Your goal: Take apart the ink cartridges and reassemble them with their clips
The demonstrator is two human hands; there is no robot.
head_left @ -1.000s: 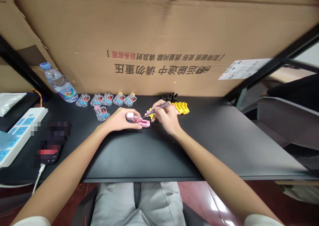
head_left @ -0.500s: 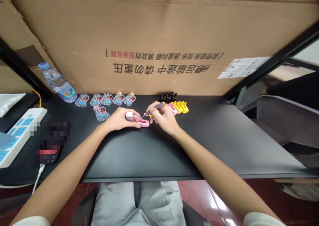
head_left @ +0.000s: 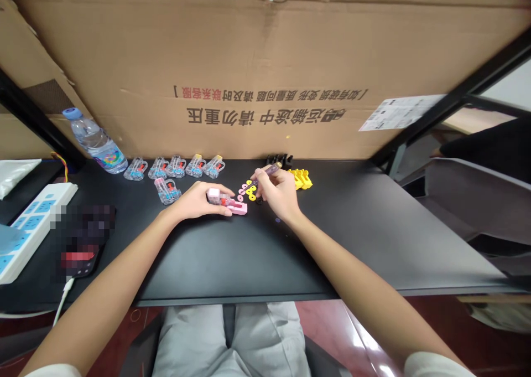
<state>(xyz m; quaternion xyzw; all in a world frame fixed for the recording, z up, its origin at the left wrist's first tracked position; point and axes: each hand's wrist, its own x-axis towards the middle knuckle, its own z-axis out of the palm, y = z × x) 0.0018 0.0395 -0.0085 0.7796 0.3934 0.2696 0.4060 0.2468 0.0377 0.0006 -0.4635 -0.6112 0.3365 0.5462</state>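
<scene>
Between thumb and fingers, my left hand (head_left: 199, 200) grips a small pink-and-clear plastic assembly (head_left: 238, 207) with a red part inside and an open pink channel at its right end. My right hand (head_left: 279, 191) is closed around a slim purple pen-like tool (head_left: 272, 169) with a gold-coloured end; fingers partly cover its lower part. Just left of those fingers lie several small pink rings (head_left: 241, 191) and yellow rings (head_left: 252, 197). Yellow plastic pieces (head_left: 305, 179) stand behind my right hand, partly hidden by it.
Clear plastic assemblies (head_left: 176, 165) with blue and red parts line the back of the black table (head_left: 232, 261). Black pieces (head_left: 276, 160) stand near the cardboard (head_left: 265, 50). At left are a water bottle (head_left: 97, 139), a power strip (head_left: 37, 227) and a phone (head_left: 89, 238) with its cable.
My right hand has moved slightly right, taking the purple tool away from the pink-and-clear assembly. The small rings are now uncovered. My left hand stays almost in place.
</scene>
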